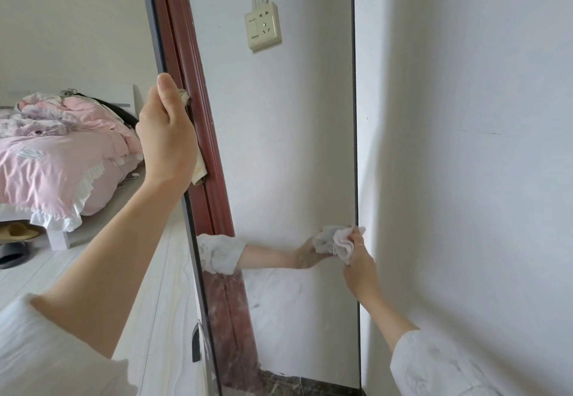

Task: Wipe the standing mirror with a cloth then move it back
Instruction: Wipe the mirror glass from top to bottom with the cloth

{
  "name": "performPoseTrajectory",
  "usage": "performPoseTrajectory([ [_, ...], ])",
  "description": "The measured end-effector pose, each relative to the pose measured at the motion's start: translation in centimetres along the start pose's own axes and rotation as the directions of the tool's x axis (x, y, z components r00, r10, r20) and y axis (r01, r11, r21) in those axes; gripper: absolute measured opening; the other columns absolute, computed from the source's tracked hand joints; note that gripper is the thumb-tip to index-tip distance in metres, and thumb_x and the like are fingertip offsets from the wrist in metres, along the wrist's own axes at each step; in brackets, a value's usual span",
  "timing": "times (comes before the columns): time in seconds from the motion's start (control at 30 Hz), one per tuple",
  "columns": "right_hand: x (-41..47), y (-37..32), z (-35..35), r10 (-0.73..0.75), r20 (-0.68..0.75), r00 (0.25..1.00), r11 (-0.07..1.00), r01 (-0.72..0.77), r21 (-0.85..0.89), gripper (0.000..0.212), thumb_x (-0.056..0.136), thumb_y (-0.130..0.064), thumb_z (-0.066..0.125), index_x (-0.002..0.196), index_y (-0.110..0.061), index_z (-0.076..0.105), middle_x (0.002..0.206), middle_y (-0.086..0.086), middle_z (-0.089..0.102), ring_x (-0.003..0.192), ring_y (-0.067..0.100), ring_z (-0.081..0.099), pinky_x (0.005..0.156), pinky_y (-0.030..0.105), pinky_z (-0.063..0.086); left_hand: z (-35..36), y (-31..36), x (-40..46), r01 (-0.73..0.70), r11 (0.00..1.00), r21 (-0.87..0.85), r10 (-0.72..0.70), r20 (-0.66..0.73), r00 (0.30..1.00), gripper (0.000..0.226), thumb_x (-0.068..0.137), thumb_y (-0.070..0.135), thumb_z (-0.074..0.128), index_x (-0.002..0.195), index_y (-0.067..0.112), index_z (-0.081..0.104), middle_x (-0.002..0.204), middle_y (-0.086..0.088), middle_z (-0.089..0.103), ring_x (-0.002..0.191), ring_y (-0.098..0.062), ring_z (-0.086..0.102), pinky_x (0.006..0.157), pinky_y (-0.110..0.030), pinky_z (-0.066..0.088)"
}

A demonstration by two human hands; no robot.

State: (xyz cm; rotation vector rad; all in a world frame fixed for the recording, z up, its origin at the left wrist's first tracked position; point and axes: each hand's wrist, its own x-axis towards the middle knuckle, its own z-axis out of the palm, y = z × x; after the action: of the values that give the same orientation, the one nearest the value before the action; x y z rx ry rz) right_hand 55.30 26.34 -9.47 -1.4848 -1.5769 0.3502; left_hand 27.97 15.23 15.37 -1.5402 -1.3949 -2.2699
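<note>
Over on the left stands a bed point(62, 160) heaped with a rumpled pink quilt point(59, 147); a small white label is sewn on it, its print too small to read. Dark slippers point(12, 254) lie on the floor beneath. Next comes the left hand point(166, 135), fingers closed around the dark left edge of the standing mirror point(279, 153), which stands upright, tilted a little. The glass reflects a red door frame, a white wall and a cream wall socket with no legible writing. Its lower part looks smeared. At the mirror's right edge, the right hand point(359, 259) clutches a bunched white cloth point(339, 243) pressed against the glass, beside the bare white wall point(465, 147).
</note>
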Motion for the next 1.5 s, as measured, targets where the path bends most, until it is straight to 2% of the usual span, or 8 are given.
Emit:
performPoseTrajectory([
  [0.17,-0.5,0.5,-1.4,-0.094,0.032,0.995,0.974,0.099,-0.204,0.052,0.077,0.006,0.034,0.115,-0.028,0.045,0.115,0.001,0.055,0.093,0.033,0.059,0.068,0.025,0.036,0.1,0.3,-0.1,0.004,1.000,0.007,-0.004,0.005,1.000,0.040,0.101,0.034,0.020,0.061,0.025,0.023,0.056,0.009,0.024,0.048,-0.004,0.028,0.056,-0.028,0.025],
  [0.47,4.4,-11.2,-4.9,-0.439,-0.339,0.832,0.898,0.389,-0.207,0.045,0.077,0.011,0.046,0.108,-0.016,0.063,0.117,0.007,0.056,0.085,0.028,0.059,0.069,0.029,0.047,0.1,0.5,-0.3,-0.006,1.000,0.003,0.006,0.006,1.000,0.040,0.100,0.035,0.020,0.061,0.028,0.024,0.056,0.011,0.025,0.045,-0.001,0.030,0.054,-0.025,0.024],
  [0.57,2.7,-7.6,-3.3,-0.560,-0.206,0.803,0.815,0.487,-0.316,0.035,0.082,0.000,0.048,0.097,-0.028,0.060,0.106,-0.008,0.051,0.085,0.005,0.051,0.073,0.017,0.039,0.0,0.4,-0.2,0.009,1.000,0.005,-0.009,0.001,1.000,0.040,0.100,0.034,0.020,0.061,0.026,0.023,0.056,0.010,0.025,0.045,-0.002,0.030,0.055,-0.025,0.024],
  [0.67,-1.4,-1.8,-1.7,-0.481,-0.051,0.875,0.820,0.429,-0.378,0.010,0.078,-0.030,0.049,0.085,-0.030,0.056,0.086,-0.010,0.057,0.081,0.015,0.055,0.073,0.034,0.037,-0.1,0.4,-0.2,0.012,1.000,0.006,-0.012,0.002,1.000,0.040,0.101,0.033,0.020,0.061,0.025,0.023,0.057,0.010,0.025,0.045,-0.001,0.031,0.054,-0.023,0.024],
  [0.8,-4.5,1.7,-0.8,-0.380,0.178,0.908,0.833,0.420,-0.360,0.030,0.078,-0.009,0.043,0.096,-0.029,0.056,0.100,-0.011,0.051,0.091,0.020,0.055,0.070,0.031,0.044,-0.1,0.5,-0.3,0.018,1.000,-0.004,-0.018,0.011,1.000,0.040,0.101,0.033,0.020,0.061,0.025,0.022,0.057,0.008,0.024,0.048,-0.004,0.028,0.055,-0.023,0.024],
  [0.93,-1.8,-2.6,-2.8,-0.409,0.076,0.909,0.859,0.412,-0.302,0.050,0.071,0.015,0.046,0.114,-0.009,0.056,0.105,0.014,0.051,0.093,0.032,0.057,0.072,0.034,0.047,0.1,0.7,-0.4,0.024,1.000,0.002,-0.024,0.021,0.999,0.040,0.101,0.033,0.019,0.062,0.025,0.023,0.058,0.007,0.025,0.053,-0.007,0.025,0.064,-0.031,0.025],
  [1.1,2.1,-11.0,-5.0,-0.526,-0.169,0.833,0.846,0.493,-0.204,0.052,0.074,0.019,0.043,0.116,-0.009,0.056,0.101,0.010,0.047,0.088,0.028,0.053,0.073,0.027,0.042,0.1,0.7,-0.3,0.025,1.000,-0.001,-0.025,0.018,1.000,0.040,0.101,0.033,0.019,0.062,0.025,0.023,0.059,0.007,0.025,0.055,-0.008,0.024,0.067,-0.033,0.026],
  [1.5,-6.5,-3.1,-1.5,-0.477,0.296,0.828,0.763,0.557,-0.327,0.038,0.067,0.018,0.054,0.093,-0.009,0.067,0.101,0.014,0.055,0.099,0.033,0.053,0.071,0.022,0.037,-0.2,0.2,-0.8,0.001,1.000,-0.011,-0.001,0.049,0.999,0.035,0.102,0.027,0.018,0.068,0.028,0.026,0.066,0.011,0.028,0.054,0.003,0.032,0.062,-0.018,0.029],
])
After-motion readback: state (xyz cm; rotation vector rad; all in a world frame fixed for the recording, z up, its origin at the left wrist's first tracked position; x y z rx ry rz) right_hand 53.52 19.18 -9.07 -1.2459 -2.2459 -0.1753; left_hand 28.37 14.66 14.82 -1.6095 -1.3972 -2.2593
